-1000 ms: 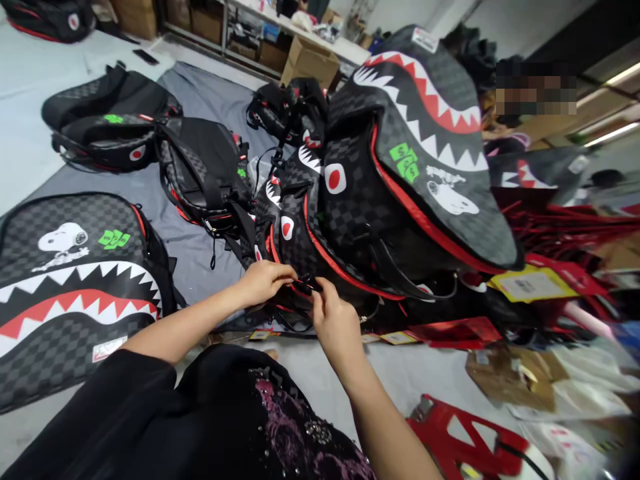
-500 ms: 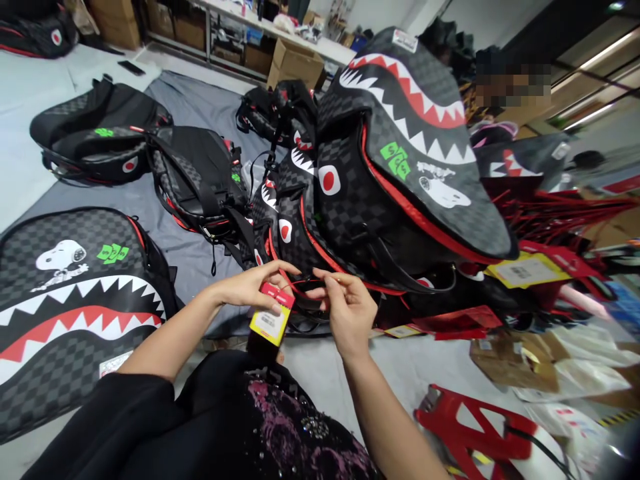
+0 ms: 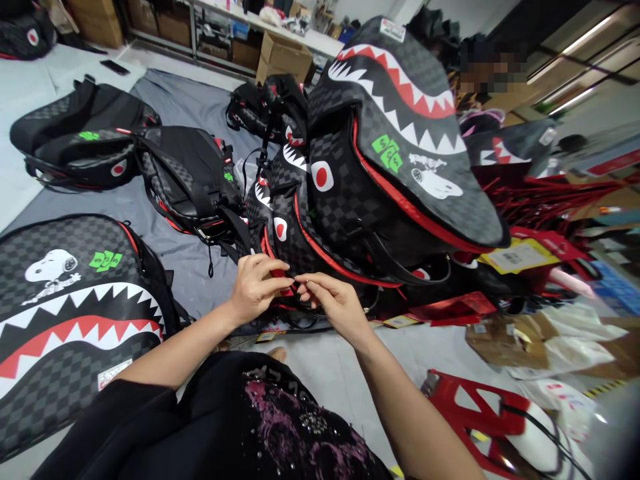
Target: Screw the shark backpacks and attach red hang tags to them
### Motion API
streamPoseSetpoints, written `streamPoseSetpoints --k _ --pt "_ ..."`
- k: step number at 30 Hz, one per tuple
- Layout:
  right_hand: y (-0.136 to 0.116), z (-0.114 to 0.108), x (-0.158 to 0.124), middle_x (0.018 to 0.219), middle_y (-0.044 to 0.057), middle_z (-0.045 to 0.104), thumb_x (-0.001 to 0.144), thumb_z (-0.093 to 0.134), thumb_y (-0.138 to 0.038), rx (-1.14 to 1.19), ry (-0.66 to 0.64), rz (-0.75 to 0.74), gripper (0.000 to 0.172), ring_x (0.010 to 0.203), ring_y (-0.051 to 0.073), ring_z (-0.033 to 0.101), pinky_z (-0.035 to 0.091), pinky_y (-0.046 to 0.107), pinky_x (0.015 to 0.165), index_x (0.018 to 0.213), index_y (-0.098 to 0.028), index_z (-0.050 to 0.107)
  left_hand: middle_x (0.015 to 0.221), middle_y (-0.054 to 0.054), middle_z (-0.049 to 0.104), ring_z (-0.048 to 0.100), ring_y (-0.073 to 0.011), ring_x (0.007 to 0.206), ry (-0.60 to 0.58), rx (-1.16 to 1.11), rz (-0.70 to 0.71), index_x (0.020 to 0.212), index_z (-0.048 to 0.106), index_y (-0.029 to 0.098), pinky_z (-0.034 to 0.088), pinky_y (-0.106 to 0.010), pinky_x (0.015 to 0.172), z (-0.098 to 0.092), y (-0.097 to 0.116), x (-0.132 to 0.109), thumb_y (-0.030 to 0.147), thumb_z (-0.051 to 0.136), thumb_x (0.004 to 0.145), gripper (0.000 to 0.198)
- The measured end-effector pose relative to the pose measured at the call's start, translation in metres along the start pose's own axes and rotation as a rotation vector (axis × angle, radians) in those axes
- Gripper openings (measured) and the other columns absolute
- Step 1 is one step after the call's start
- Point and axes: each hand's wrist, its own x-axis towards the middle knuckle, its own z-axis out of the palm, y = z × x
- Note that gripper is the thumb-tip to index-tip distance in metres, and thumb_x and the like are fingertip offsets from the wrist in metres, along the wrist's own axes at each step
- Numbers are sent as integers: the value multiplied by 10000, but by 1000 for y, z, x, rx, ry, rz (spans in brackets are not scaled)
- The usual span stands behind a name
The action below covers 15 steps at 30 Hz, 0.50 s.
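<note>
My left hand (image 3: 257,287) is closed in a pinch at the front of a black checkered backpack (image 3: 287,193) with shark teeth and red piping. Red parts of a hang tag (image 3: 286,291) show beside its fingers; most of the tag is hidden behind the hand. My right hand (image 3: 336,303) pinches with thumb and forefinger, its tips almost meeting the left fingertips. Between them is the tag's thin string, hardly visible here. Behind the hands leans a larger backpack (image 3: 400,120) with a shark mouth, green bills and a white cartoon dog.
Another such backpack (image 3: 75,313) lies at the left, with black bags (image 3: 185,173) beyond it on a grey cloth (image 3: 175,93). Red strings (image 3: 545,187) and a yellow-red tag (image 3: 520,255) are at the right. A red-and-white object (image 3: 480,407) lies on the floor, near cardboard (image 3: 500,347).
The red-and-yellow hang tag, earlier hanging in plain sight below my left hand, is now mostly hidden behind it. My left hand has turned and both hands' fingertips have come closer together.
</note>
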Motion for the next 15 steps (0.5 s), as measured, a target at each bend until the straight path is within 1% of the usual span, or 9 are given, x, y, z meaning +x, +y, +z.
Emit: streamPoseSetpoints --k 1,2,4,6,7,9,11,13,15 --pt "-1 -1 1 779 31 671 872 585 -389 41 7 34 264 645 116 623 459 205 525 992 -172 675 971 -41 740 609 -184 928 -17 -70 -26 914 745 271 441 -378 880 2 2 2 285 656 851 109" --pt "-2 -3 2 745 23 668 853 611 -396 68 13 58 262 619 110 613 460 206 534 965 -164 658 906 -38 747 629 -160 850 -37 -177 -83 906 741 243 469 -334 823 4 4 4 278 641 864 114" --pt "-6 -6 3 707 15 660 829 641 -393 79 0 78 241 602 109 602 456 208 542 888 -160 631 803 -36 745 656 -125 719 -79 -419 -241 884 730 183 505 -256 703 10 6 8 270 624 876 138" --pt "-9 -8 4 707 14 650 843 624 -361 12 -29 43 199 624 115 596 458 216 566 824 -164 627 768 -40 739 670 -116 672 -124 -556 -364 859 723 149 516 -215 641 14 5 9 265 620 876 155" --pt "-11 -9 5 720 15 647 859 604 -335 -58 -33 -1 177 646 120 594 461 225 590 812 -166 633 768 -42 737 675 -117 677 -147 -562 -375 849 724 145 518 -209 640 14 5 9 264 619 876 161" --pt "-13 -11 5 757 22 646 889 564 -269 -254 -22 -133 145 691 129 589 460 243 646 819 -173 647 780 -45 732 673 -115 702 -183 -493 -309 847 730 150 517 -206 664 13 4 8 264 601 889 177" --pt "-12 -11 4 785 31 642 913 525 -210 -444 -15 -271 151 720 134 583 448 252 679 841 -176 653 805 -47 727 666 -114 734 -203 -381 -221 889 732 162 512 -215 698 11 3 7 260 569 911 191" --pt "-10 -10 4 796 38 634 931 494 -177 -547 -32 -354 167 728 135 581 441 252 682 875 -173 652 817 -46 722 657 -116 750 -220 -282 -164 930 726 171 504 -223 713 9 3 5 252 544 927 200" --pt "-7 -9 4 803 41 629 942 479 -166 -583 -39 -388 171 734 135 586 444 246 677 899 -168 645 815 -45 716 650 -120 751 -249 -216 -137 949 719 171 497 -229 712 9 3 5 245 526 935 207"
